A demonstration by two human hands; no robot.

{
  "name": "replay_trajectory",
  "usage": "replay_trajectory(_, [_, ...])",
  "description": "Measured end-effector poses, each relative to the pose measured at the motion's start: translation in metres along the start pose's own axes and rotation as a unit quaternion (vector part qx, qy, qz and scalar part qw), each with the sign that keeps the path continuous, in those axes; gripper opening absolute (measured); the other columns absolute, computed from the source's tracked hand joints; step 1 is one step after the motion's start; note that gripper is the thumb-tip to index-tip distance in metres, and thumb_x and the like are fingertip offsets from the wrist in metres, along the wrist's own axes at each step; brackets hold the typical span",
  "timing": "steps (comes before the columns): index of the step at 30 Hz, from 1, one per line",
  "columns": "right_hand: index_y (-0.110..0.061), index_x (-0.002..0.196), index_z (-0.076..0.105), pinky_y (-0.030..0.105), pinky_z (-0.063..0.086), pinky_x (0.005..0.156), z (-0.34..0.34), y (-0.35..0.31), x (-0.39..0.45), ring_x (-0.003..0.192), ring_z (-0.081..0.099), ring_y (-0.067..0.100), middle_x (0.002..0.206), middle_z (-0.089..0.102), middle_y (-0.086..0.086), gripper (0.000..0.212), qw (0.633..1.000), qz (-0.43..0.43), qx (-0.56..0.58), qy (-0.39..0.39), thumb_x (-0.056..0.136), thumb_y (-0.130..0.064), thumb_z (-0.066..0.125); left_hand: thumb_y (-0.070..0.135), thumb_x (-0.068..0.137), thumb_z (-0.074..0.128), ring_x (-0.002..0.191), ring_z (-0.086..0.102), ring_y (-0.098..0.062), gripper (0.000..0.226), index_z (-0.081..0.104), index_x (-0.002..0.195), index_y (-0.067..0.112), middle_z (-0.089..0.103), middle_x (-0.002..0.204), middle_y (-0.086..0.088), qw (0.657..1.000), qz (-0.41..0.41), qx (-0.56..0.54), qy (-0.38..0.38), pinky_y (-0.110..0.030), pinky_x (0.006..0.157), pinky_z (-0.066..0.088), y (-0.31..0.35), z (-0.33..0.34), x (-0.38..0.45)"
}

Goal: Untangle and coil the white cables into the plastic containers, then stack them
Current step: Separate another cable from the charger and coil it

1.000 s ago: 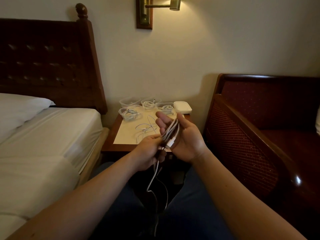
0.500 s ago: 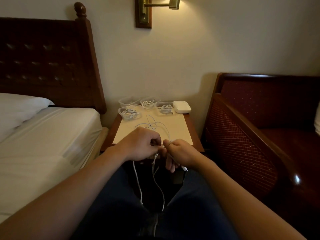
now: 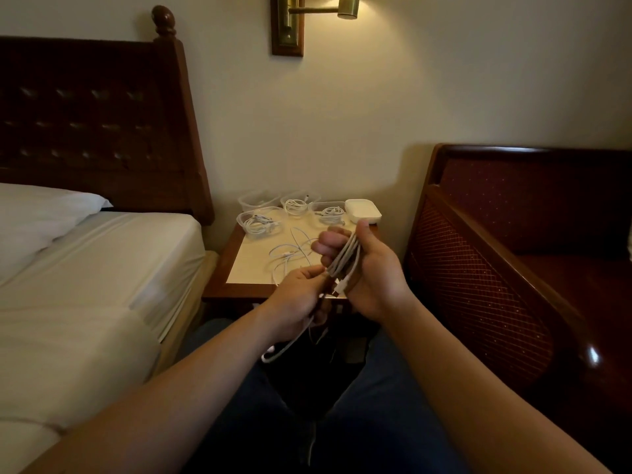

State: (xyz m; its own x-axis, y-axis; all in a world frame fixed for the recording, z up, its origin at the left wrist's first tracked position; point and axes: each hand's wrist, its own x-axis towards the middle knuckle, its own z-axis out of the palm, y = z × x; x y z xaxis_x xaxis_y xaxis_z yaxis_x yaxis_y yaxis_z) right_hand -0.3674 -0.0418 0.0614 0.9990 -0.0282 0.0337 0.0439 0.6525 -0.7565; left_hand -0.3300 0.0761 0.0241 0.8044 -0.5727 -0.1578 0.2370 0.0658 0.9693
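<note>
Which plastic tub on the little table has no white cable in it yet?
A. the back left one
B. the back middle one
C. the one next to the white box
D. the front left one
A. The back left tub looks empty, while the front left tub, the back middle tub and the tub beside the white box each hold a coiled white cable.

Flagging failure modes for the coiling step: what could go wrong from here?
1. The loops wrapped round the right hand look loose; they could spring open when slid off.
2. The free tail hangs below the left hand toward the lap and might snag or knot.
3. A loose cable lies on the nightstand right behind the hands; it could get caught up.
</note>
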Motion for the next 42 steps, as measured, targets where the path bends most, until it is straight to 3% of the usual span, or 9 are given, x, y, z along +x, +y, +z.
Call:
replay_trajectory(6, [-0.009, 0.111, 0.064, 0.038, 0.055, 0.095, -0.006, 0.013, -0.003, 0.101, 0.074, 0.017, 0.101, 0.079, 0.005, 0.042, 0.939, -0.113, -0.316, 0.075, 0.11, -0.038, 0.034, 0.025, 0.101, 0.054, 0.05, 0.052, -0.014, 0.029, 0.069, 0.083, 0.009, 0.066, 0.066, -0.009, 0.958, 0.039, 0.284, -0.023, -0.029, 0.052, 0.042, 0.008, -0.011, -0.004])
replay_trajectory(13, [-0.016, 0.102, 0.065, 0.039, 0.055, 0.08, -0.027, 0.018, -0.001, 0.089, 0.068, 0.017, 0.099, 0.074, -0.003, 0.047, 0.655, -0.109, -0.741, 0.1, 0.107, -0.048, 0.031, 0.04, 0.096, 0.063, 0.077, 0.064, -0.003, 0.019, 0.076, 0.09, 0.027, 0.072, 0.082, 0.01, 0.821, 0.124, 0.556, -0.044, -0.026, 0.071, 0.05, 0.021, -0.038, -0.001])
replay_trajectory(17, [-0.016, 0.076, 0.053, 0.036, 0.045, 0.07, -0.031, 0.02, -0.002, 0.087, 0.066, 0.027, 0.088, 0.07, 0.006, 0.044, 0.618, -0.047, -0.782, 0.063, 0.108, -0.038, 0.033, 0.032, 0.093, 0.068, 0.078, 0.061, -0.003, 0.011, 0.077, 0.095, 0.026, 0.07, 0.082, 0.012, 0.764, 0.248, 0.591, -0.07, -0.027, 0.073, 0.049, 0.025, -0.048, 0.001])
replay_trajectory(19, [-0.021, 0.064, 0.051, 0.04, 0.052, 0.07, -0.031, 0.022, -0.002, 0.077, 0.067, 0.029, 0.072, 0.067, 0.008, 0.048, 0.65, -0.02, -0.759, 0.044, 0.107, -0.033, 0.032, 0.028, 0.09, 0.071, 0.079, 0.058, -0.003, 0.006, 0.076, 0.094, 0.025, 0.068, 0.083, 0.014, 0.742, 0.317, 0.588, -0.061, -0.022, 0.072, 0.045, 0.029, -0.05, 0.002])
replay_trajectory(21, [-0.019, 0.06, 0.054, 0.04, 0.052, 0.061, -0.031, 0.025, -0.003, 0.055, 0.061, 0.027, 0.052, 0.059, 0.007, 0.06, 0.774, 0.014, -0.631, 0.045, 0.109, -0.042, 0.029, 0.024, 0.089, 0.074, 0.079, 0.06, -0.005, 0.004, 0.075, 0.092, 0.021, 0.068, 0.085, 0.013, 0.742, 0.358, 0.566, -0.026, -0.022, 0.072, 0.045, 0.032, -0.054, 0.004])
replay_trajectory(23, [-0.007, 0.069, 0.06, 0.029, 0.038, 0.043, -0.031, 0.025, -0.002, 0.038, 0.045, 0.023, 0.044, 0.049, 0.008, 0.066, 0.863, 0.049, -0.502, 0.034, 0.109, -0.05, 0.027, 0.024, 0.089, 0.076, 0.081, 0.062, -0.006, 0.005, 0.074, 0.092, 0.02, 0.069, 0.086, 0.011, 0.771, 0.36, 0.525, 0.009, -0.025, 0.072, 0.049, 0.032, -0.057, 0.006])
replay_trajectory(27, [-0.003, 0.082, 0.057, 0.028, 0.018, 0.042, -0.029, 0.022, 0.001, 0.031, 0.03, 0.016, 0.041, 0.034, 0.002, 0.063, 0.943, 0.112, -0.312, -0.029, 0.107, -0.052, 0.026, 0.028, 0.095, 0.068, 0.091, 0.063, -0.008, 0.011, 0.074, 0.102, 0.021, 0.07, 0.094, 0.012, 0.827, 0.328, 0.455, 0.045, -0.037, 0.081, 0.052, 0.025, -0.055, 0.005])
replay_trajectory(33, [-0.008, 0.078, 0.055, 0.024, 0.019, 0.04, -0.02, 0.012, 0.001, 0.026, 0.033, 0.008, 0.035, 0.035, -0.005, 0.057, 0.968, 0.192, -0.049, -0.153, 0.105, -0.05, 0.026, 0.048, 0.1, 0.047, 0.079, 0.059, -0.022, 0.039, 0.065, 0.083, 0.018, 0.065, 0.08, 0.001, 0.952, 0.215, 0.219, 0.012, -0.056, 0.082, 0.051, 0.011, -0.036, -0.001])
replay_trajectory(42, [-0.006, 0.075, 0.06, 0.021, 0.035, 0.04, -0.016, 0.004, 0.001, 0.03, 0.04, 0.007, 0.036, 0.039, -0.006, 0.058, 0.971, 0.2, 0.033, -0.128, 0.104, -0.047, 0.031, 0.029, 0.11, 0.033, 0.081, 0.068, -0.014, 0.044, 0.068, 0.084, 0.02, 0.069, 0.082, -0.002, 0.971, 0.18, 0.147, 0.048, -0.033, 0.079, 0.057, 0.005, -0.019, 0.0])
